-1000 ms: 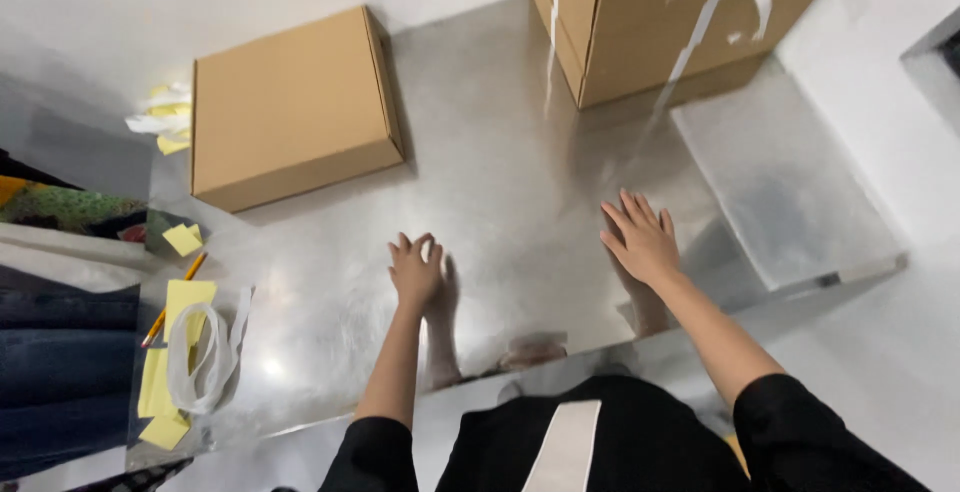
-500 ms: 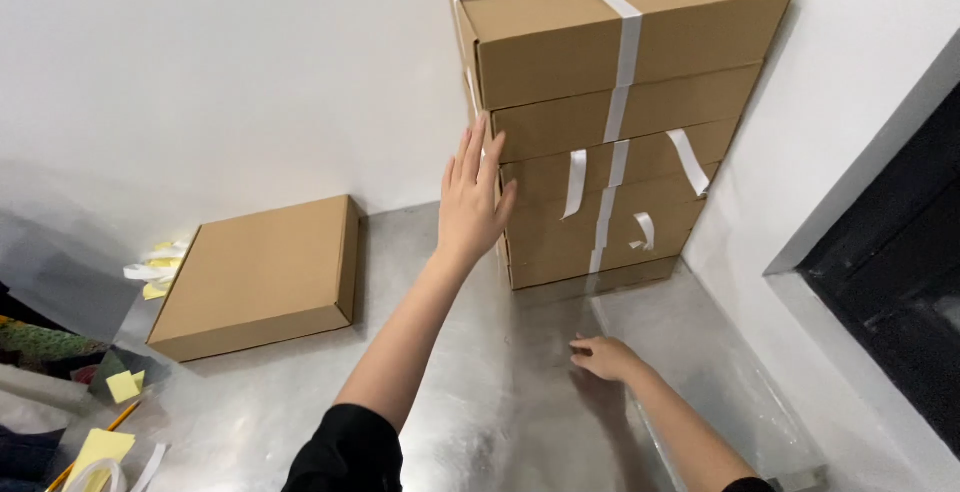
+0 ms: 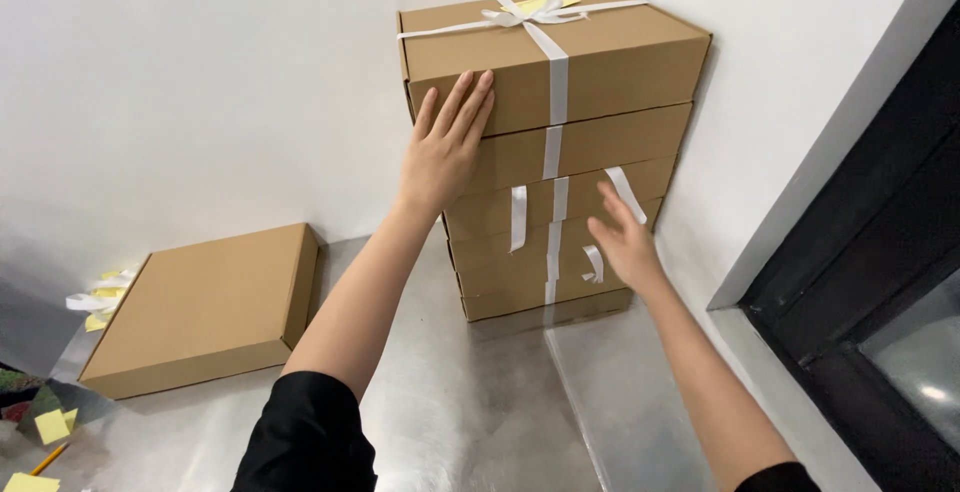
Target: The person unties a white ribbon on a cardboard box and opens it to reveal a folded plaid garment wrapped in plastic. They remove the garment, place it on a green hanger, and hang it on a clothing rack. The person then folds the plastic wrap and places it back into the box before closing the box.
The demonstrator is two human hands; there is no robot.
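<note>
Your left hand (image 3: 445, 147) is flat and open, with the fingers close together. It presses on the front side of the top box (image 3: 555, 57), near that box's left corner. It holds nothing; it only touches the cardboard.

Your right hand (image 3: 625, 237) is open too, with the fingers spread a little. It hangs in front of the lower boxes, near the loose white ribbon ends (image 3: 555, 217). You cannot tell if it touches them.

The stack of brown boxes (image 3: 560, 202) stands in the corner where two white walls meet. A white ribbon (image 3: 540, 17) goes over the top box and is tied in a bow, with a yellow note under the bow.

The stack sits on a shiny metal table (image 3: 480, 402). One more flat brown box (image 3: 205, 307) lies on the table to the left, well apart from the stack. Beside it are a bit of white ribbon (image 3: 95, 300) and small yellow notes (image 3: 50, 424).

A dark window frame (image 3: 860, 282) is on the right, near the stack. The bare table between the flat box and the stack gives your arms space.
</note>
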